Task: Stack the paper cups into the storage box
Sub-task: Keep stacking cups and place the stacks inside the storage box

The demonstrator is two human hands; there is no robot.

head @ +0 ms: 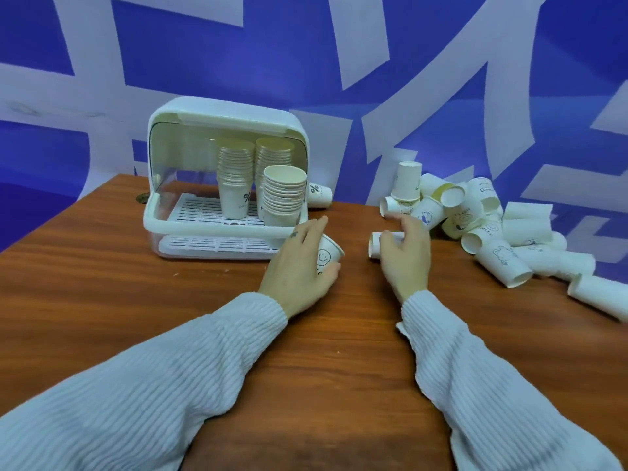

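Clad in pale grey-white ribbed knit sleeves [176,379] down to both wrists; bare left hand [295,270] bearing a small dark mark; bare right hand [406,256].

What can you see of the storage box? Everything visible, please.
The storage box is white plastic with rounded corners. Its translucent cover is swung up over the top, leaving the front open. Inside is a slotted white rack, with another slotted tray below. Three stacks of paper cups stand upright at its right side. It sits on the wooden table, by the blue wall.

Blurred right hand [406,258] over most of a lying cup [375,245]; cup print unreadable.
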